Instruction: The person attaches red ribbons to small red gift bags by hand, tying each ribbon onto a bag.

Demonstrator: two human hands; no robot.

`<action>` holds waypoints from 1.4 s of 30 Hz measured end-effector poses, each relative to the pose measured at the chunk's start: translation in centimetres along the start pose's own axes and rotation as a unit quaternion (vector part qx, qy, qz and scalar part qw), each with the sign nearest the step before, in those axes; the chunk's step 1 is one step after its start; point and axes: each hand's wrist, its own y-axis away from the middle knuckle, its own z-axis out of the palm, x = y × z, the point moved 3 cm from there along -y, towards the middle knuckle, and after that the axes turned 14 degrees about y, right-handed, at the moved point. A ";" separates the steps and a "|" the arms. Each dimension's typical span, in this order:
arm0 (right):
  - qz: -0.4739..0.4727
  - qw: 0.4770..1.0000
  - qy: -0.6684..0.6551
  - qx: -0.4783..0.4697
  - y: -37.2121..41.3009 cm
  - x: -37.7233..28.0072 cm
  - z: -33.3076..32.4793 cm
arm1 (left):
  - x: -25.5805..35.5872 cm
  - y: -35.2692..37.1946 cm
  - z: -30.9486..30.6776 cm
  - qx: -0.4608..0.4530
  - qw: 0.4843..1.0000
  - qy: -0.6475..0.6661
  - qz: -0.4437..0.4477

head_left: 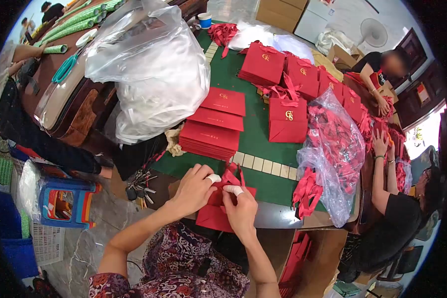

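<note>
At the table's near edge, a red paper bag [212, 218] lies tilted between my hands. Closed on its upper part is my left hand [194, 188], a white wrap on one finger. My right hand [241, 211], also with a white-wrapped finger, pinches a red ribbon [229, 175] at the bag's top. The fingers partly hide where ribbon and bag meet. Just beyond lie stacked flat red bags [208, 141] with small gold print. Farther off, a red bag with a gold emblem [287, 119] has ribbon handles.
A big clear plastic bag of white material [159, 64] bulges at the left. Red ribbons fill another plastic bag [335, 154] on the right. More handled bags [263, 63] stand behind. Co-workers [402, 208] sit on the right. Stools [67, 203] are stacked on the floor.
</note>
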 end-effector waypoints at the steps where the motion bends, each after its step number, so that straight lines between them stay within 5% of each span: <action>1: 0.007 1.000 0.002 0.002 0.0 0.1 0.0 | 0.1 -0.1 0.0 -0.006 1.000 0.000 0.012; 9: 0.055 0.998 -0.017 0.007 0.4 0.1 0.1 | 1.1 -0.2 0.7 -0.040 0.998 -0.025 0.034; 15: 0.066 0.997 0.008 0.050 0.9 -0.3 0.4 | 0.5 -0.2 1.4 -0.038 0.998 0.047 -0.031; 17: 0.044 0.996 0.014 0.079 1.2 -0.5 0.5 | -0.1 -0.1 1.5 -0.050 0.988 0.113 -0.094; 27: 0.003 0.990 0.048 0.132 2.0 -0.5 0.6 | 0.9 0.0 1.5 -0.043 0.982 0.162 -0.093; 36: 0.083 0.996 0.007 0.030 2.2 -0.1 -0.9 | 1.1 0.5 2.3 -0.022 0.985 0.167 -0.025; 39: 0.017 0.997 -0.027 -0.068 1.3 0.3 -2.9 | 1.9 0.2 1.7 -0.039 0.980 0.187 -0.046; 42: -0.001 0.998 -0.024 -0.059 0.2 0.8 -5.2 | 2.1 -0.1 1.4 -0.066 0.978 0.172 -0.102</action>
